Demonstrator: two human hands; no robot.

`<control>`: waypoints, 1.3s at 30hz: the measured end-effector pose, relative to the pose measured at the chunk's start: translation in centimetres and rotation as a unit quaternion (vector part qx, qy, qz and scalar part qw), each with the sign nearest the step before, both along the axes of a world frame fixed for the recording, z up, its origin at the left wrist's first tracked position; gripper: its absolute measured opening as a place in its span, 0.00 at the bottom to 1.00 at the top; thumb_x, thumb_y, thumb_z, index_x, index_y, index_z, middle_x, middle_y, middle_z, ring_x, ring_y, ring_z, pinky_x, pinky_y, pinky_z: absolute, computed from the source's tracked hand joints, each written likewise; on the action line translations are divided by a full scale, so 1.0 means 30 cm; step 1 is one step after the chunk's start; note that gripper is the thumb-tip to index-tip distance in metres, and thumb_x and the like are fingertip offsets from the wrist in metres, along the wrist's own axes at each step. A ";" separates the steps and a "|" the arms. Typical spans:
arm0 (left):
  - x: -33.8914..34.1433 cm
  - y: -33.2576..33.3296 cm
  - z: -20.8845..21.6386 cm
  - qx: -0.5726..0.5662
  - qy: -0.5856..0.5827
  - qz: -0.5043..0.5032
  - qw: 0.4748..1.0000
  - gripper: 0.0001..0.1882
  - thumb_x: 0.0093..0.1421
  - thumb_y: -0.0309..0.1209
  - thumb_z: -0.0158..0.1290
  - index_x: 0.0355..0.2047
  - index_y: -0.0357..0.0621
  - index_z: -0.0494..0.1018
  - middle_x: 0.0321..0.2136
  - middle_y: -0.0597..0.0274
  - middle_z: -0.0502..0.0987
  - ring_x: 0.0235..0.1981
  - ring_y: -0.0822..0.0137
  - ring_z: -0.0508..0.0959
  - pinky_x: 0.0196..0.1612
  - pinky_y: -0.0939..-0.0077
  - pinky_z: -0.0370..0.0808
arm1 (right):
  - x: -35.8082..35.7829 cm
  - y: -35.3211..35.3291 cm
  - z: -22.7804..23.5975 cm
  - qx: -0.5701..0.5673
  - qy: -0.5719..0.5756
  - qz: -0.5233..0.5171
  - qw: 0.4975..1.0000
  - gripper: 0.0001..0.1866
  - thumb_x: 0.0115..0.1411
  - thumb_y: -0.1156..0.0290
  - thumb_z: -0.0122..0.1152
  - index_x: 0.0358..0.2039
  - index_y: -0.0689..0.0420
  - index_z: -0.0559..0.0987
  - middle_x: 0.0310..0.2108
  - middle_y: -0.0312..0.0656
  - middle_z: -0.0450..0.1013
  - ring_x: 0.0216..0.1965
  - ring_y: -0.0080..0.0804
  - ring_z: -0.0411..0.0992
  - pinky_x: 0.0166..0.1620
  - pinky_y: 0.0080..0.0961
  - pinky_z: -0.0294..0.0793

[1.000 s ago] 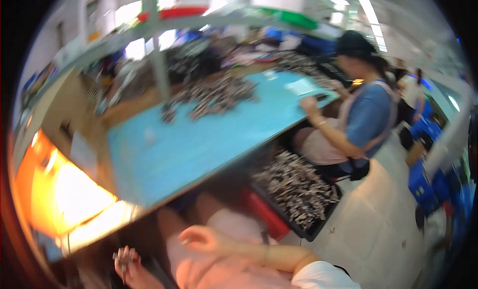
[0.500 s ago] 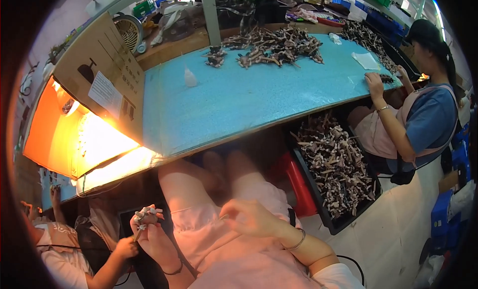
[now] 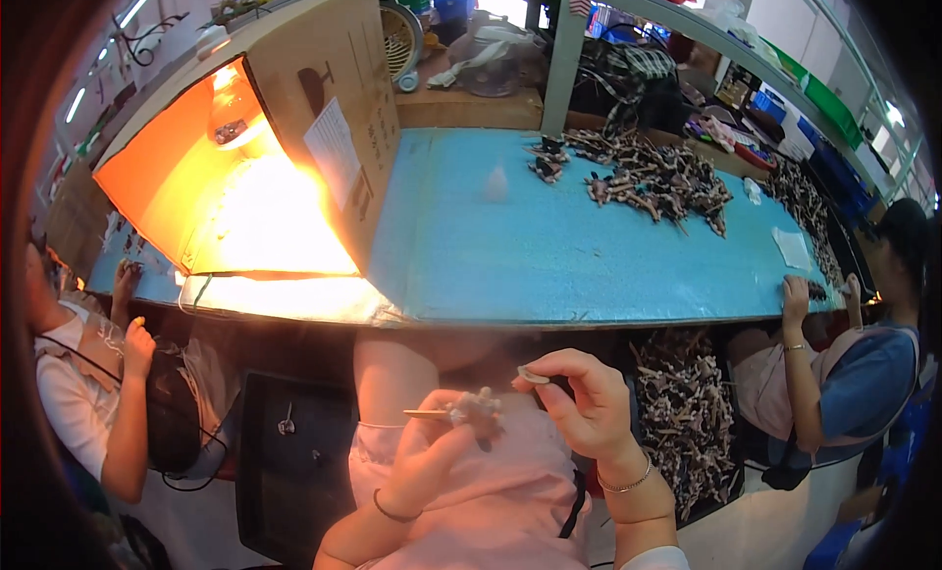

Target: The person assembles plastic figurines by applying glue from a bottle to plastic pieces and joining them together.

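Over my lap, my left hand (image 3: 427, 462) is closed round a small lumpy grey-white figure with a wooden stick (image 3: 475, 411). The stick points out to the left past my fingers, and the knobbly end faces right. Just right of it, my right hand (image 3: 594, 403) pinches a small pale curved piece (image 3: 533, 376) between thumb and fingertips. A short gap separates this piece from the figure. What the piece is made of cannot be made out. Both hands are in front of the table's near edge, above my pink apron (image 3: 491, 511).
A cardboard box (image 3: 329, 50) with a glowing lamp stands left on the blue table (image 3: 471, 266). A pile of stick figures (image 3: 667, 178) and a white bottle (image 3: 497, 184) lie farther back. A dark tray (image 3: 260, 492) and a full crate (image 3: 687, 423) flank me. Co-workers sit on both sides.
The view has swung left. My hands have come closer together, the figure's stick now lying level. My right hand has risen with its small piece. The left co-worker's hand has moved away from mine.
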State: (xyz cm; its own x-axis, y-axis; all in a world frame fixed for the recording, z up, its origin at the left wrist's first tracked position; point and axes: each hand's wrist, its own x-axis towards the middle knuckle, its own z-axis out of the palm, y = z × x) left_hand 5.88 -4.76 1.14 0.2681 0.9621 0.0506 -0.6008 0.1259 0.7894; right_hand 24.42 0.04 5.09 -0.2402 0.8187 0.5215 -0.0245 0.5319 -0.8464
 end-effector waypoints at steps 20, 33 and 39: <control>0.100 0.093 0.029 -0.034 -0.041 -0.092 0.994 0.18 0.57 0.30 0.52 0.46 0.37 0.63 0.40 0.54 0.72 0.40 0.65 0.73 0.41 0.70 0.71 | 0.109 0.094 -0.018 0.135 -0.081 0.051 0.986 0.15 0.46 0.88 0.56 0.35 0.60 0.76 0.34 0.46 0.76 0.35 0.40 0.75 0.38 0.27 0.74; 0.118 0.311 0.061 0.007 0.016 0.048 0.999 0.18 0.54 0.23 0.51 0.44 0.36 0.60 0.36 0.54 0.72 0.39 0.65 0.72 0.43 0.68 0.71 | 0.070 0.358 -0.005 0.161 -0.109 0.056 0.979 0.18 0.42 0.85 0.58 0.37 0.59 0.76 0.40 0.47 0.74 0.38 0.41 0.74 0.40 0.31 0.72; 0.132 0.359 0.024 0.159 0.087 0.157 0.971 0.19 0.52 0.15 0.50 0.43 0.37 0.60 0.38 0.54 0.70 0.43 0.65 0.72 0.47 0.69 0.69 | 0.024 0.284 0.037 0.184 -0.121 -0.154 0.963 0.13 0.43 0.83 0.59 0.32 0.58 0.77 0.31 0.41 0.73 0.31 0.36 0.71 0.35 0.27 0.69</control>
